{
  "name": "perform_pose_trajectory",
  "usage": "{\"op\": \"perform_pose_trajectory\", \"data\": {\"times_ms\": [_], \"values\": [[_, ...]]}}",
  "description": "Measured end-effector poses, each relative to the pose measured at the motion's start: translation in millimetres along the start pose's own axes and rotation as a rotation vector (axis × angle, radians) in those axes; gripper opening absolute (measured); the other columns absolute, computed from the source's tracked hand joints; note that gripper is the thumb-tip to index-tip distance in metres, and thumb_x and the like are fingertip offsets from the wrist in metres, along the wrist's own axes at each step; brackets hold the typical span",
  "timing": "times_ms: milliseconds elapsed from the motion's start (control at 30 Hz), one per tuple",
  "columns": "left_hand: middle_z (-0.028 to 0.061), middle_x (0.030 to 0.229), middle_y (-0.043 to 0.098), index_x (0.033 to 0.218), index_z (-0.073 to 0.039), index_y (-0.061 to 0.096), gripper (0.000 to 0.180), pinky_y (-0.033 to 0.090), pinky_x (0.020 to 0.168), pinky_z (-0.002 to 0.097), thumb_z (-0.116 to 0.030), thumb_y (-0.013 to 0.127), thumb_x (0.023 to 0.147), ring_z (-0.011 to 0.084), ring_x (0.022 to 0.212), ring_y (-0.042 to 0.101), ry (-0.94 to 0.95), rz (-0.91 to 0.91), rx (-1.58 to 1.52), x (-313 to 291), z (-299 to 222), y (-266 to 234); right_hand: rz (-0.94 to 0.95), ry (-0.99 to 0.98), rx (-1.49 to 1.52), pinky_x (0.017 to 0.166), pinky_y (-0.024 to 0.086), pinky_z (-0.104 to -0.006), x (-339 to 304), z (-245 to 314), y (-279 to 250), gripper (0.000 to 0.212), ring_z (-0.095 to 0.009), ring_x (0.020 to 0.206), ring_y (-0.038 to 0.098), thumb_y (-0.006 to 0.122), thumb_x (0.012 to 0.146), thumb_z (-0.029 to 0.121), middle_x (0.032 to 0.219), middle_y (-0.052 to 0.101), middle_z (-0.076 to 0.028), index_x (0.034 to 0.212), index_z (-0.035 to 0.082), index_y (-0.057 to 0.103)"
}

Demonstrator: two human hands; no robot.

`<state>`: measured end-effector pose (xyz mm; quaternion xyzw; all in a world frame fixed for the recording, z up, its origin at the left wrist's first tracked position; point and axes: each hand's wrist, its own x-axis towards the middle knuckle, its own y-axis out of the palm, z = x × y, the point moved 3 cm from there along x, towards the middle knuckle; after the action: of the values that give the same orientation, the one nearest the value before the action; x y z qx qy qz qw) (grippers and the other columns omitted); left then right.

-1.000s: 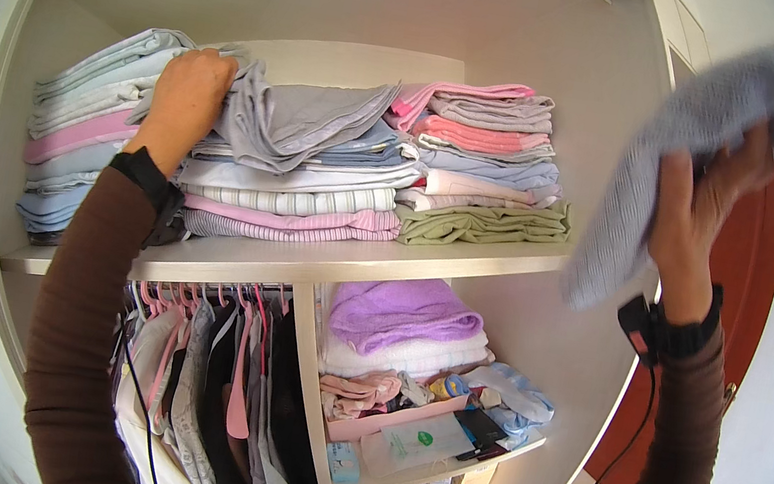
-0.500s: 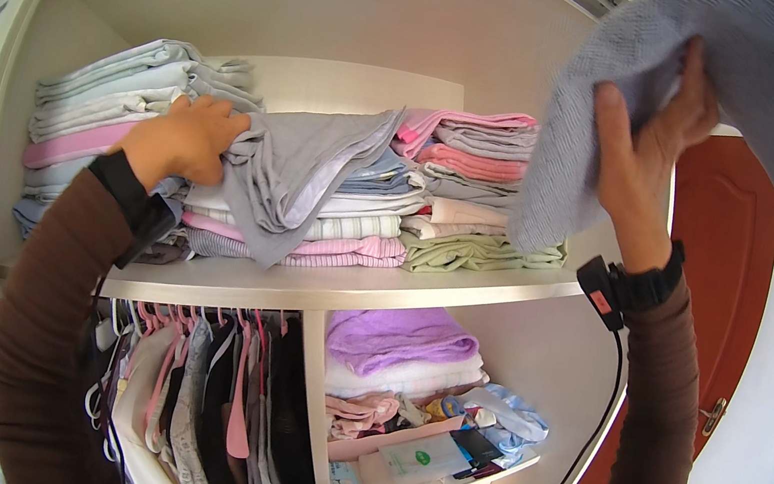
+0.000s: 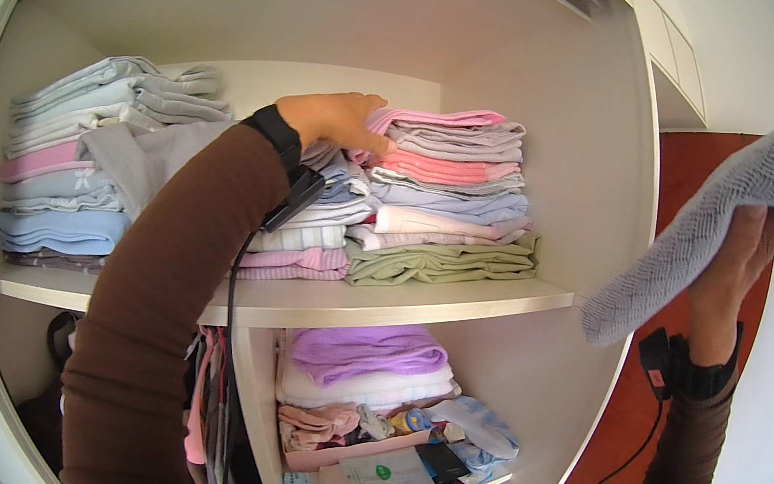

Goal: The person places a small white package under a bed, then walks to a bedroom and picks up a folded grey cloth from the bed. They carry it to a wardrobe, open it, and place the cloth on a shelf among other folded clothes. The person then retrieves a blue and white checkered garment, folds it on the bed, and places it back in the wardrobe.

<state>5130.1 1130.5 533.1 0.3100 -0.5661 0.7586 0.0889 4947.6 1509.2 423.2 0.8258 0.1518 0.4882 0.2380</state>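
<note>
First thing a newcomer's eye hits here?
Probably the gray-blue textured cloth, held up by the right hand outside the wardrobe at far right. Next, the left hand at the left edge of the pink-topped folded stack on the upper shelf. Below that stack, the bright purple towel stands out.

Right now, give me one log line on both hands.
left hand: at pink cloth atop a stack | right hand: holding up grey cloth | lower down: purple towel
</note>
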Motion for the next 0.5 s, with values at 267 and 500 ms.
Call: {"op": "perform_pose_trajectory", "data": {"times_ms": [267,500], "values": [[0.0185,0.122,0.065,0.135,-0.007,0.056,0.058,0.050,0.085,0.0327,0.002,0.062,0.078,0.0268,0.105,0.063,-0.094,0.045,-0.212,62.1,23.0,5.3,0.284,-0.381,-0.680,0.101,0.042,-0.0527,-36.0,-58.8,-100.3,0.072,-0.038,0.131,0.039,0.064,0.093,0.019,0.141,0.028,-0.022,0.152,0.024,0.023],[0.0140,0.113,0.067,0.129,-0.006,0.060,0.058,0.049,0.087,0.0318,0.001,0.057,0.071,0.0257,0.100,0.062,-0.065,-0.052,-0.084,70.9,4.7,11.6,0.242,-0.085,-0.515,0.102,0.041,-0.0523,-41.4,-78.9,-144.6,0.071,-0.038,0.132,0.038,0.063,0.093,0.022,0.141,0.028,-0.022,0.152,0.023,0.023]]}}
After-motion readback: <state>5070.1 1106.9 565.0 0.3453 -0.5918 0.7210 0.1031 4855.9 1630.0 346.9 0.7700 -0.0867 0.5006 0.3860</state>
